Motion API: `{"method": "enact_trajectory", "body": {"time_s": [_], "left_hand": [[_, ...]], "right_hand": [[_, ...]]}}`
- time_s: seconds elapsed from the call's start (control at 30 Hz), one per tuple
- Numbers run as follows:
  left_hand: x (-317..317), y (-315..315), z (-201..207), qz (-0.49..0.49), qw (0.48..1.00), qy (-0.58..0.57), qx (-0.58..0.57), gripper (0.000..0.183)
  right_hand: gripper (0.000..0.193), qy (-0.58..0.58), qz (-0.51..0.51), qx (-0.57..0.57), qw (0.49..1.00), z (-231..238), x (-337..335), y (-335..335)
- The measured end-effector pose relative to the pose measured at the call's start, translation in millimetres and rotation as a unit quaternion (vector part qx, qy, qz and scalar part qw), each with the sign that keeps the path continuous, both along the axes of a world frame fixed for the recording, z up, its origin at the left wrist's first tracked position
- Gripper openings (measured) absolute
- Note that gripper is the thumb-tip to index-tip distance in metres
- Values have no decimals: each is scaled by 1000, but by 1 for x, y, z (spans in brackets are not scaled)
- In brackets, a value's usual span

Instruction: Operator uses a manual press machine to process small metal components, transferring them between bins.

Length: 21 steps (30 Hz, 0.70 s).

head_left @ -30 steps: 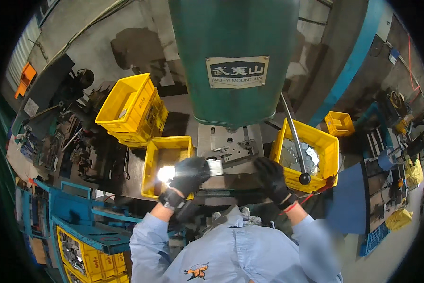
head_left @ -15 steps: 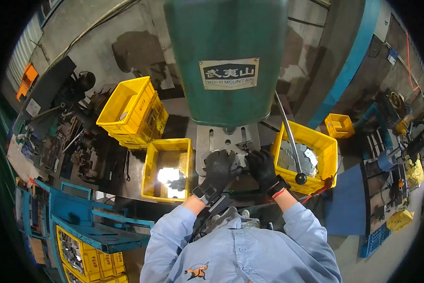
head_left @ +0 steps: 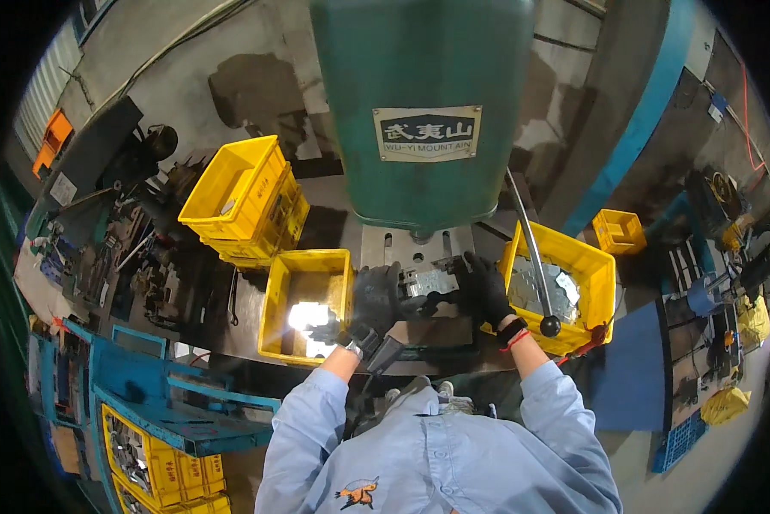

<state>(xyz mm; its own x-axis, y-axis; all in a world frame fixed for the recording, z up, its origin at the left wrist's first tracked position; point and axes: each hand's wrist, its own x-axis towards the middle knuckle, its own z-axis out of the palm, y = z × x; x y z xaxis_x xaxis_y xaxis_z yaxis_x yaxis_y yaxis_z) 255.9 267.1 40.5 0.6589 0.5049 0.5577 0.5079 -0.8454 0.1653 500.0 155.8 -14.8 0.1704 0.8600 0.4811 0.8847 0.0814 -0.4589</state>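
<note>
A metal fixture (head_left: 429, 283) with a bright, flat top sits on the slotted steel table (head_left: 375, 248) of a green drill press (head_left: 423, 94). My left hand (head_left: 376, 298), in a black glove, is at the fixture's left side, over the edge of the steel table. Its fingers blend into the dark glove, so their grip is unclear. At the fixture's right side, my right hand (head_left: 485, 291), also black-gloved, has its fingers bent against the fixture's edge; what they grip is hidden. A dark bar-like part shows between the hands.
To the left stands a yellow bin (head_left: 272, 300) holding shiny metal plates, with stacked yellow bins (head_left: 239, 193) behind. Another yellow bin (head_left: 606, 287) of flat plates is at right, crossed by the press's ball-ended lever (head_left: 532, 257). A blue metal rack (head_left: 188, 420) stands lower left.
My left hand has drawn left off the fixture, baring its bright top. My right hand has shifted slightly right, staying beside the fixture. The whole view has moved a little.
</note>
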Motion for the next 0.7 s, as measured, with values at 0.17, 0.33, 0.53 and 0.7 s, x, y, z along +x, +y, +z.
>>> {"method": "enact_trajectory", "body": {"time_s": [0.17,0.33,0.53,0.7], "left_hand": [[7,12,9,-14,974,68,-215,67],[6,9,11,15,989,57,-132,62],[-9,16,14,16,981,82,-176,63],[-16,28,0,81,988,67,-111,39]], "right_hand": [[38,342,91,97,930,-77,23,37],[41,354,-29,-2,935,-22,7,12],[40,508,37,-6,861,129,3,-75],[41,634,-26,8,772,210,-15,-127]]}}
